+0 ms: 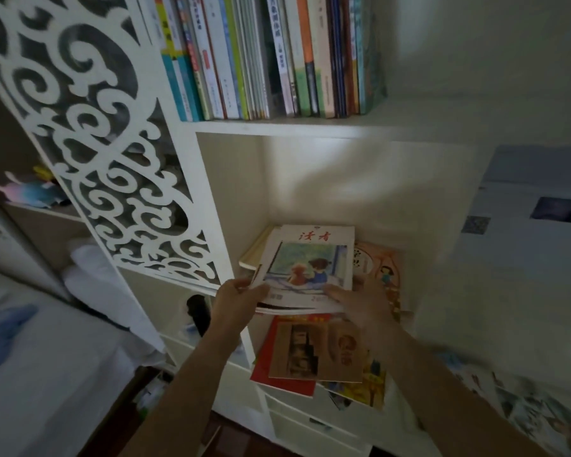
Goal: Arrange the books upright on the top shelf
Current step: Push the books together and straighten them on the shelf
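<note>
A row of upright books [271,57] fills the top shelf [277,127]. In the compartment below lies a loose stack, topped by a white magazine [307,262] with a picture of a child and a teddy bear. My left hand [238,298] grips the stack's near left corner. My right hand [360,301] holds the near right corner, thumb on the cover. Under it, a brown booklet [314,351] on a red book [271,364] juts over the shelf's front edge. An orange picture book [383,268] lies at the right.
A white carved fretwork panel [106,153] stands to the left of the shelves, with other compartments behind it. A bed with pale sheets [47,357] lies lower left. The wall [508,94] is at the right. White drawers [310,423] sit below the stack.
</note>
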Tool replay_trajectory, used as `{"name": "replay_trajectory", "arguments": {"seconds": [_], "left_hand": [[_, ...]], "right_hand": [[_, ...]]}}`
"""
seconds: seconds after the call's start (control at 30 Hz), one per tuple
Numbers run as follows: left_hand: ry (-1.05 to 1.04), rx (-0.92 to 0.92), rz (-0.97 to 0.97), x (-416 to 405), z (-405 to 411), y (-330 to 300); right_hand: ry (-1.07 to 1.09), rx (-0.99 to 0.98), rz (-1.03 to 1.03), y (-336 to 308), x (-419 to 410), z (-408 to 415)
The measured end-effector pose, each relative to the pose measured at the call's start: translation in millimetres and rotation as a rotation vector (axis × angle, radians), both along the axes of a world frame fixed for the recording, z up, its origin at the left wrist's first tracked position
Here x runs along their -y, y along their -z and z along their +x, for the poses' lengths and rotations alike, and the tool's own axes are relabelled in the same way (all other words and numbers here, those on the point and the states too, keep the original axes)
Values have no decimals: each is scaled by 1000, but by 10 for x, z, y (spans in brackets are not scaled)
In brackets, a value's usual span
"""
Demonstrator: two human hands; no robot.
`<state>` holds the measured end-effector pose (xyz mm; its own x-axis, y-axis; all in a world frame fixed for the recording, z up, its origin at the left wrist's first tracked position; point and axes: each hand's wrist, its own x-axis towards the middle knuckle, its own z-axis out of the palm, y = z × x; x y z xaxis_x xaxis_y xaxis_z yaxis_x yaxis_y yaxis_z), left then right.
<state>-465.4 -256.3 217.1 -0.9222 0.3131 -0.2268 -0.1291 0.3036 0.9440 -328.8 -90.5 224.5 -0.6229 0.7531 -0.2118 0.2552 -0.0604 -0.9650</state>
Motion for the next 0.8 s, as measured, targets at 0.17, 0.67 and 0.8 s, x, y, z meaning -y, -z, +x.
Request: {"name": "replay_trajectory", "arguments": {"seconds": [0.17,0.67,0.8], "left_hand": [[277,232,173,76,136,-90],[292,-884,384,368,1332,-989],[197,-993,745,-220,1396,-1985]], "right_hand": [[-235,-23,-185,-211,-59,331],[-189,-540,260,-1466,510,1495],[-114,-699,583,-2284,92,1607]]}}
